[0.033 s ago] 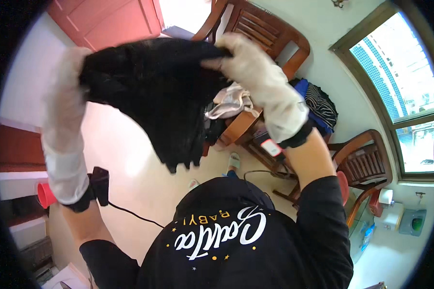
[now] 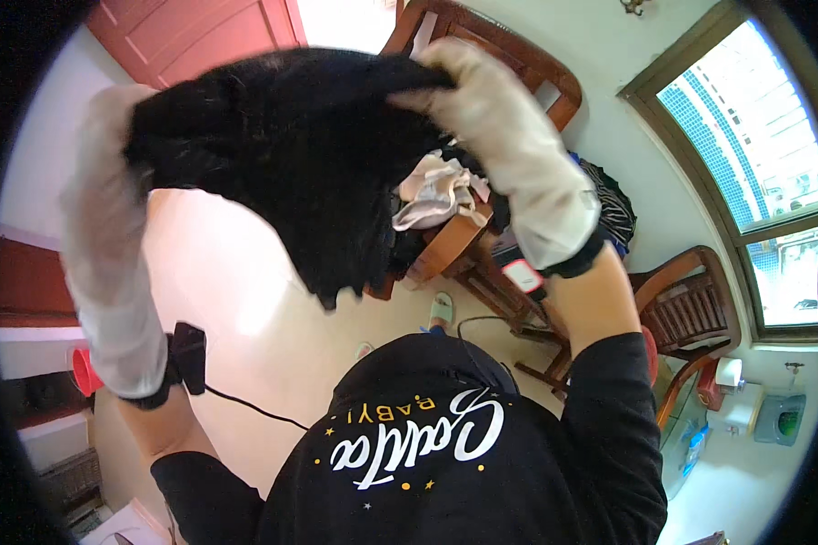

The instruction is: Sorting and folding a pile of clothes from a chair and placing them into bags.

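Spreading wide between both raised hands, a black garment [image 2: 291,173], held up off the floor and hanging to a ragged point above the pale floor [image 2: 236,291]. Gripped at its left edge by the left hand [image 2: 109,191], gloved in white and closed on the fabric, with the fingertips hidden in the folds. Pinched along its upper right edge by the right hand [image 2: 491,109], also in a white glove, fingers closed over the cloth. Worn on both arms, a black sweatshirt [image 2: 445,463] with pale lettering, sleeves pushed back from the wrists. Stood behind the garment, a wooden chair [image 2: 518,64] with a curved back, its seat piled with light-coloured clothes [image 2: 436,195], just beside the right wrist. Stood near the right edge of the floor, a second wooden chair [image 2: 691,309] below a window [image 2: 754,145]. Hung off the first chair's right side, a striped cloth [image 2: 613,209]. Strapped at the left wrist, a small black device [image 2: 186,354] with a cable trailing toward the sweatshirt. Lay on the floor under the chair, a green slipper [image 2: 441,309].
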A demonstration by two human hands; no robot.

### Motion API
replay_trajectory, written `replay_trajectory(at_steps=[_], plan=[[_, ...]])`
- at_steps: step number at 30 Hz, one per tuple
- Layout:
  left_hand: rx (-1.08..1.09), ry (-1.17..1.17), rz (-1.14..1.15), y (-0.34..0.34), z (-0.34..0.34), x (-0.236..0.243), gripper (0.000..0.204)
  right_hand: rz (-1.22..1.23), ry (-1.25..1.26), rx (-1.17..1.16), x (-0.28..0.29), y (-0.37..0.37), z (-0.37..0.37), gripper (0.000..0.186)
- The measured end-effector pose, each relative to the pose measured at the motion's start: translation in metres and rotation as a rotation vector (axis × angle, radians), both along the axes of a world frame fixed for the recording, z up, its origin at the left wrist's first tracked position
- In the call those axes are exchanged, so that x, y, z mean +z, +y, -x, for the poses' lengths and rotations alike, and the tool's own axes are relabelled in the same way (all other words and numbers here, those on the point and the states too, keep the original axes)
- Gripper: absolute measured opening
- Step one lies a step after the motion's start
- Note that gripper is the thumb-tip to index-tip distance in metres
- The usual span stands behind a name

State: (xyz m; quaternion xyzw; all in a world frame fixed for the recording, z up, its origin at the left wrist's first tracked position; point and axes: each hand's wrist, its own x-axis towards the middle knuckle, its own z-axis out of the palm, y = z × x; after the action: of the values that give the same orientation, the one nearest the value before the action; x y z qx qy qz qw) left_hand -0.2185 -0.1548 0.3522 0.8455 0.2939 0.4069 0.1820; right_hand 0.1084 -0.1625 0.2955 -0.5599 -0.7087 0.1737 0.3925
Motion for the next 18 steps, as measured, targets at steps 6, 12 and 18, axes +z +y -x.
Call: replay_trajectory(at_steps=[6,12,18], plan=[[0.259,0.328,-0.756,-0.058,-0.064,0.051,0.019,-0.161,0.104,-0.046,0.071,-0.036,-0.051,0.041],[0.098,0.374,-0.242,-0.052,-0.135,-0.059,0.01,-0.312,-0.372,0.113,-0.046,-0.048,-0.15,0.064],[-0.27,0.738,0.051,-0.054,-0.189,-0.236,0.006,0.189,-0.377,0.033,-0.234,-0.114,-0.179,0.048]])
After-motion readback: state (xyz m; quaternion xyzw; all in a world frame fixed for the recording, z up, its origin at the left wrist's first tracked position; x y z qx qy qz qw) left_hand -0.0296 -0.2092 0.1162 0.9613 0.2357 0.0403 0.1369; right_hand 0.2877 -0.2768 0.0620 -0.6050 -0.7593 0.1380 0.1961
